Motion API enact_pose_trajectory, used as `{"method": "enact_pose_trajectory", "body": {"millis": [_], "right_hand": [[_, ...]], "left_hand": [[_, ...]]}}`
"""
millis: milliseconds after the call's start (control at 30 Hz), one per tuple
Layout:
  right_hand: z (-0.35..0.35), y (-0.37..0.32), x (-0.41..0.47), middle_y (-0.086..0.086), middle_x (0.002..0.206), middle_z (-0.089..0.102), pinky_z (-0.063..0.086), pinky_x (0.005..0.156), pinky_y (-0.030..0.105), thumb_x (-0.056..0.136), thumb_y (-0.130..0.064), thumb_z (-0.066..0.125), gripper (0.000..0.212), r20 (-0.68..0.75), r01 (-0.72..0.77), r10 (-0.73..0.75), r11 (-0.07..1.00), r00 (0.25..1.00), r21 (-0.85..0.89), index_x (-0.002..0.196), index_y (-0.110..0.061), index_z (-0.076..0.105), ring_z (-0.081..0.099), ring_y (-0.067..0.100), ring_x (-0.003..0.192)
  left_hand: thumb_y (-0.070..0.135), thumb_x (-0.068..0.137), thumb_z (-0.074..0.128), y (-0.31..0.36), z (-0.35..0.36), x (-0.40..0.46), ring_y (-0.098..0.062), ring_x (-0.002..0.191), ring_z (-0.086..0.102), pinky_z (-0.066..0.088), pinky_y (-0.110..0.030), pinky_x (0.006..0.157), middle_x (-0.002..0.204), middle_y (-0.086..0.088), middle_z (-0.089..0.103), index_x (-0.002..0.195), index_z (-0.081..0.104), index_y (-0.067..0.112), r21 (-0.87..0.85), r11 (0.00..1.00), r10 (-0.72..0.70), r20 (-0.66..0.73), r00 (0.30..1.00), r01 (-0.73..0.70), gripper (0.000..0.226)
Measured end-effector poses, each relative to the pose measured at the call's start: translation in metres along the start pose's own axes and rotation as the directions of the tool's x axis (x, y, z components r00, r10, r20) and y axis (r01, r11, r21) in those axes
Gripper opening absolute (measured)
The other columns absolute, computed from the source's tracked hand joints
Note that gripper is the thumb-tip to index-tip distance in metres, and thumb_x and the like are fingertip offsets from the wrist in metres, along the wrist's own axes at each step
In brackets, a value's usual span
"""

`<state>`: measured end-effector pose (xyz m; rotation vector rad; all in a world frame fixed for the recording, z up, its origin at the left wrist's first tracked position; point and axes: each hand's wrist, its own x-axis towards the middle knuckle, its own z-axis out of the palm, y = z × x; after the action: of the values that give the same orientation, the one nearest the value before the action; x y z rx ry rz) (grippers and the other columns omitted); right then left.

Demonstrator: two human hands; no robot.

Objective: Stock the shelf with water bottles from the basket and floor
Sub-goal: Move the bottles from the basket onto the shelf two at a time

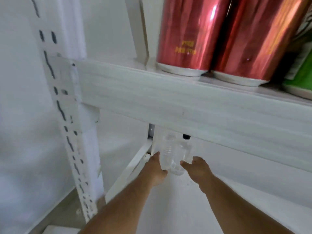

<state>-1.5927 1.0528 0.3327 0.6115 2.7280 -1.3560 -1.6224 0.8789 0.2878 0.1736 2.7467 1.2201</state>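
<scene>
Two clear water bottles stand side by side at the back left of the lower white shelf (pixel 194 208). My left hand (pixel 156 168) grips the left bottle (pixel 166 149), whose cap is pale or hidden. My right hand (pixel 196 168) holds the right bottle (pixel 181 154), which has a black cap just under the shelf beam. Both arms reach in from below. The bottles' tops are partly hidden by the beam.
A thick white shelf beam (pixel 185 105) crosses above the hands. On the upper shelf stand two red cans (pixel 184 36) and a green one (pixel 302 76). A perforated white upright post (pixel 67 125) rises at the left, beside a white wall.
</scene>
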Motion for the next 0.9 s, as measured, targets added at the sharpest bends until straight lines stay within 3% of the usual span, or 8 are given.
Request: {"method": "enact_pose_trajectory", "body": {"millis": [200,333,533,900], "right_hand": [[0.008,-0.001,-0.084,0.003,0.156,0.039,0.032,0.115,0.036,0.094,-0.054,0.050,0.074,0.095,0.158,-0.132,0.910,0.987,-0.384,0.154,-0.017,0.029,0.038,0.024,0.141],[0.019,0.008,-0.148,0.004,0.163,0.023,0.019,0.120,0.039,0.096,-0.056,0.042,0.076,0.131,0.225,-0.183,0.767,0.974,-0.601,0.157,-0.016,0.018,0.017,0.025,0.150],[0.024,0.026,-0.221,0.007,0.162,0.022,0.019,0.120,0.042,0.096,-0.054,0.039,0.075,0.139,0.206,-0.152,0.684,0.978,-0.700,0.155,-0.013,0.019,0.018,0.027,0.149],[-0.004,0.063,-0.315,0.006,0.154,0.036,0.030,0.113,0.042,0.094,-0.054,0.044,0.070,0.153,0.247,-0.196,0.691,0.969,-0.679,0.149,-0.013,0.031,0.031,0.027,0.142]], "left_hand": [[0.036,0.084,0.059,0.016,-0.047,-0.075,-0.026,0.124,0.051,0.047,-0.044,0.100,0.141,0.002,0.047,0.144,0.034,0.028,0.381,0.921,0.034,0.122,0.992,-0.078,0.065],[0.039,0.087,0.056,0.022,-0.067,-0.120,-0.027,0.133,0.043,0.041,-0.044,0.106,0.151,0.002,0.037,0.150,0.027,0.026,0.511,0.843,0.050,0.242,0.969,-0.171,0.070],[0.040,0.091,0.053,0.023,-0.075,-0.182,-0.027,0.142,0.032,0.033,-0.043,0.113,0.161,0.002,0.022,0.155,0.016,0.025,0.606,0.754,0.043,0.341,0.939,-0.255,0.075],[0.038,0.090,0.050,0.040,-0.042,-0.294,-0.028,0.135,0.038,0.037,-0.042,0.107,0.156,0.002,0.032,0.153,0.021,0.026,0.637,0.736,0.027,0.313,0.949,-0.231,0.071]]}}
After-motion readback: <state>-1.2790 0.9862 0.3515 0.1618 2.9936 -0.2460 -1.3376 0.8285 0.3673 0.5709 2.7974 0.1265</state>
